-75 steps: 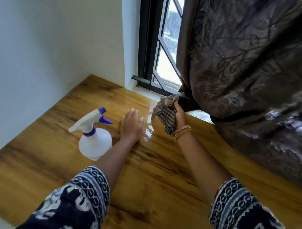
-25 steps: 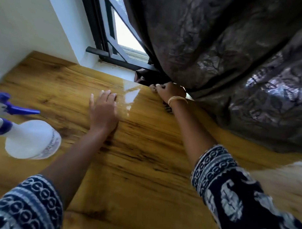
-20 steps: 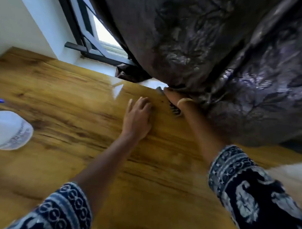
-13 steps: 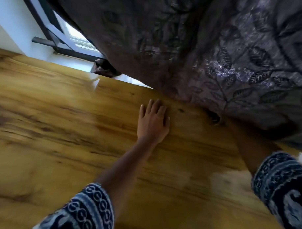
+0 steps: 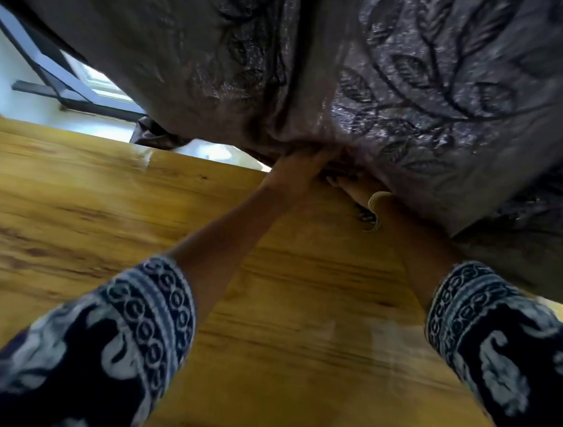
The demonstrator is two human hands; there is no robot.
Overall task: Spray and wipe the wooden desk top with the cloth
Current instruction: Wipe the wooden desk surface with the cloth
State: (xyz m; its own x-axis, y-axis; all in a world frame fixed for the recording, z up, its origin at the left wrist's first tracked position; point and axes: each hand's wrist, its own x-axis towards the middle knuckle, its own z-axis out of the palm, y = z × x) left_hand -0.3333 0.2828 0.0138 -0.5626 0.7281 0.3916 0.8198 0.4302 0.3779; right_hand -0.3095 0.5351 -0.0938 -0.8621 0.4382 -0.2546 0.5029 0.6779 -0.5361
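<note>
Only the head view is given, and it looks down along both forearms to the far edge of the wooden table [image 5: 98,207], where a heavy dark curtain [image 5: 405,90] sags onto the wood. The left hand [image 5: 299,167] reaches up under the curtain's hem; its fingers seem to be bunched into the fabric, lifting or pushing it back, though blur and folds hide the exact grip. The right hand [image 5: 354,190] lies just beside it, mostly buried under the curtain, with only the wrist and a pale bangle [image 5: 378,204] plainly in sight. A scrap of checked cloth [image 5: 366,214] shows at the wrist, touching the table, so the cloth is most likely under that hand; whether its fingers are curled round it cannot be told. The spray bottle is out of view.

What matters next is that the cloth sits at the right hand, at the table's back edge, beneath the curtain. The unwiped strip probably runs along that edge, so the wipe would follow it while the left hand keeps the curtain off the wood.
</note>
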